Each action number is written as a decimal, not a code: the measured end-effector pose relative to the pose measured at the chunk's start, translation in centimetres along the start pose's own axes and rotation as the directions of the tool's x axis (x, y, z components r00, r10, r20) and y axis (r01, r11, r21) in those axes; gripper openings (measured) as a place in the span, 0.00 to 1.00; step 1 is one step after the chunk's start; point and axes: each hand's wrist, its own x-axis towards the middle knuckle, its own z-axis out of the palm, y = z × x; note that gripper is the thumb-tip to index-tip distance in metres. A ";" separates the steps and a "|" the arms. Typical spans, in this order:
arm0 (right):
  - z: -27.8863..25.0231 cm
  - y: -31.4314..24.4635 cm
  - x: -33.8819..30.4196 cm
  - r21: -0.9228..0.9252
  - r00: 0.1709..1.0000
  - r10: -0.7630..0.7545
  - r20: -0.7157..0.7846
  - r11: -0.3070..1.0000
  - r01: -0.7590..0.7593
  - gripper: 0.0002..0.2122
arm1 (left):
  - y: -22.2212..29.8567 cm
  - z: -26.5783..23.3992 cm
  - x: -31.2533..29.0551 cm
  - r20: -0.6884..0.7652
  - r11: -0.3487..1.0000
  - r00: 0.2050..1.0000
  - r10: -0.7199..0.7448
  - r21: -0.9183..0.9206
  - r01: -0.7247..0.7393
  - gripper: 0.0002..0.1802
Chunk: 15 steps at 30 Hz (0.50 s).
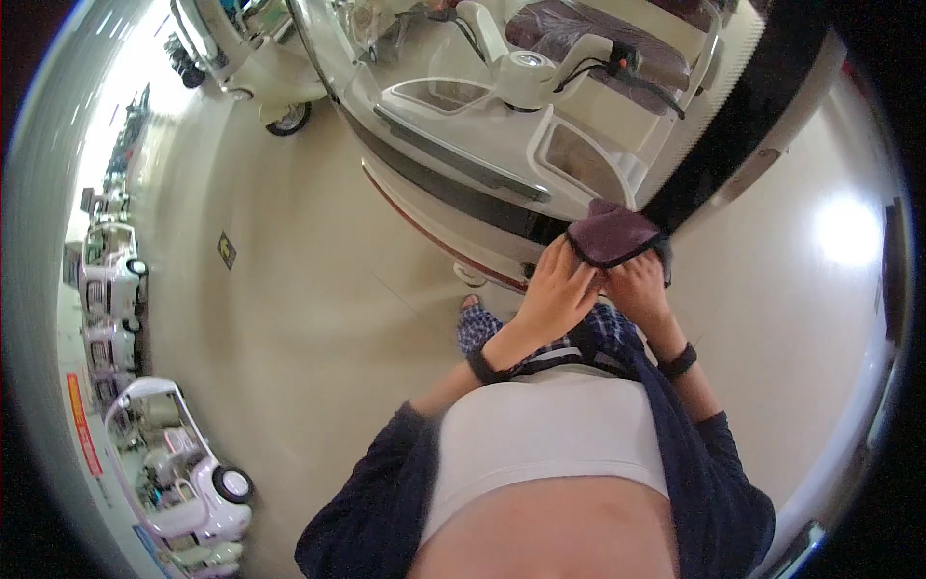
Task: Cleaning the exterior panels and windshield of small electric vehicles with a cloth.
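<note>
A maroon cloth [614, 234] with a dark edge is bunched between my two hands, in front of the corner of a white three-wheeler-like vehicle [453, 145]. My left hand [559, 294] grips the cloth's left side, fingers curled at its dark edge. On the other side my right hand [639, 289] is closed on it, with a grey part of the fabric showing beside the fingers. Some fingertips are hidden under the folds. Behind the cloth are the vehicle's black trim band and windscreen; whether the cloth touches them I cannot tell.
The vehicle's handlebar [531, 72] and plastic-covered seat [603, 39] show behind its windscreen. A cream vehicle [260, 77] stands at the far left. Several small white vehicles, one with an open frame [178, 473], line the left side. A floor sticker [226, 250] lies on the pale floor.
</note>
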 end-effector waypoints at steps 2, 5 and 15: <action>-0.5 -0.5 1.5 0.015 0.989 0.144 -0.037 0.989 -0.144 0.20 | -0.7 -1.4 2.0 -0.074 0.989 0.988 0.137 -0.048 -0.140 0.27; -0.7 -1.5 2.7 -0.018 0.980 0.179 -0.087 0.983 -0.181 0.16 | -1.3 -1.3 2.3 -0.095 0.981 0.976 0.196 0.021 -0.195 0.32; 9.2 -10.0 8.9 0.085 0.899 0.176 0.401 0.970 -0.228 0.23 | -15.4 -4.5 -4.8 0.065 0.991 0.997 0.033 0.129 -0.041 0.27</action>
